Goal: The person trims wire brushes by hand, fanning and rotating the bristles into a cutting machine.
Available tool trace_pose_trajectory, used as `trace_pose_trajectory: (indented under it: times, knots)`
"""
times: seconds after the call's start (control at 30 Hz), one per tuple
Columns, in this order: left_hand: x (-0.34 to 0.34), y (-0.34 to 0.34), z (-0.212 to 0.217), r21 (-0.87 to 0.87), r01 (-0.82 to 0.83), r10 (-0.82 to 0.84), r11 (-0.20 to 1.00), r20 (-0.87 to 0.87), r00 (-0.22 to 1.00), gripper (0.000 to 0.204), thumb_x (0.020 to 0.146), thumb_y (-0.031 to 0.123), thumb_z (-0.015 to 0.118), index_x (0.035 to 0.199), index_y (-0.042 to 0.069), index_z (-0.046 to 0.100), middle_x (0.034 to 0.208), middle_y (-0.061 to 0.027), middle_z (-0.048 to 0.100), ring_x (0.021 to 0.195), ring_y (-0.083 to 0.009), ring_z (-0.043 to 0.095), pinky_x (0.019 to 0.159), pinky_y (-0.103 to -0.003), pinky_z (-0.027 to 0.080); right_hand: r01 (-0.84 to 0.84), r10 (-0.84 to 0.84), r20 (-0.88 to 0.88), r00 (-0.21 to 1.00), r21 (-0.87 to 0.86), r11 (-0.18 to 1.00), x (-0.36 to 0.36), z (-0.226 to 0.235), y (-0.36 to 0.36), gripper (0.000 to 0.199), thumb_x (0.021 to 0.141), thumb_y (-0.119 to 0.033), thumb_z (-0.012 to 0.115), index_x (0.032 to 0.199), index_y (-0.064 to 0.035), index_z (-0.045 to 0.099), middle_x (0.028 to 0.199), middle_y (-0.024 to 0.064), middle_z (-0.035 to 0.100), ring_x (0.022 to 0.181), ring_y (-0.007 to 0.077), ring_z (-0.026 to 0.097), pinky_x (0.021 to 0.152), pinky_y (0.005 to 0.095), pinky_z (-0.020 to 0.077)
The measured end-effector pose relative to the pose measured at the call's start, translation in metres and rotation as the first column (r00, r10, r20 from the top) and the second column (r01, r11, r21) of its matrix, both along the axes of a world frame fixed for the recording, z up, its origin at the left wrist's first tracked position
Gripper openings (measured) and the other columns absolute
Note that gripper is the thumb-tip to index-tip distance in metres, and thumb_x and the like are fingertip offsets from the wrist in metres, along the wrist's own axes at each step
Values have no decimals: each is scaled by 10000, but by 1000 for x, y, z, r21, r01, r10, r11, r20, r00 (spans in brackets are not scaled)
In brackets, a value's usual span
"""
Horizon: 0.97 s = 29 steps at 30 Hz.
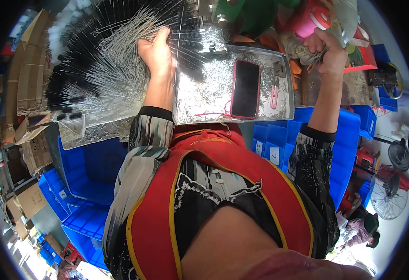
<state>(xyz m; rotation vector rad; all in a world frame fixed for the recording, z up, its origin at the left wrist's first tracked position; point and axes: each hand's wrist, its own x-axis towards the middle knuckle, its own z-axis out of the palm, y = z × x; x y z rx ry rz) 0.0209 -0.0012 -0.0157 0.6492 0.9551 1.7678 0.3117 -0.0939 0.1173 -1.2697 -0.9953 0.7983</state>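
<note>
While your left hand rests on the fanned pile of thin metal wires, its fingers are curled around a few of them near their near ends, so I judge it is grasping wires and not lying flat. The wires spread like a fan toward the upper left, and their long axis runs away from your hand, from the lower right to the upper left. Behind them lies a black brush-like bundle, touching the pile.

Just to the right of this hand you have the shiny metal tray, whose floor is covered with small metal pieces. A phone with a red case lies on the tray, upright along its long side, between your two hands. Beside it on the tray there is a small pink tool.

Further right, your right hand is raised above the tray's far right corner. It is clenched around a small bunch of thin metal pieces; I cannot tell how many. This hand is well apart from the wire pile, so your left hand is clearly the nearer one to the wires. Blue plastic bins stand below the tray.
</note>
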Motion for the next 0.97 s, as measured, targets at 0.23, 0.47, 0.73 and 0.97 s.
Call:
trace_pose_trajectory:
  times: [0.23,0.47,0.73,0.97]
  knots:
    - [4,-2,6,61,8,-16,998,119,993,231,657,-89,605,832,-39,463,798,-109,560,653,-159,554,579,-254,469,12,-13,-12,1000,-80,997,3,21,4,279,749,-103,511,500,-51,396,488,30,342,499,169,410,571,303,385]
    - [3,0,4,91,-5,-6,996,120,993,225,672,-84,597,868,-40,495,806,-97,567,662,-148,550,606,-247,461,35,-72,84,994,385,922,-8,-52,13,208,699,-51,551,510,-5,477,459,75,431,448,170,463,512,299,429]
    - [-1,2,10,117,231,-237,966,40,971,176,709,6,612,872,15,547,777,-59,588,577,-110,555,419,-198,426,21,-18,-36,999,100,995,-7,5,2,267,717,-65,544,493,-56,397,470,44,344,460,173,400,547,318,388]
    - [1,-2,10,-5,145,-143,989,124,982,305,689,-4,636,947,46,482,846,-54,582,731,-153,569,610,-283,490,-17,23,-64,998,96,995,10,-5,5,146,691,-52,569,572,29,547,454,70,412,425,200,471,502,320,451]
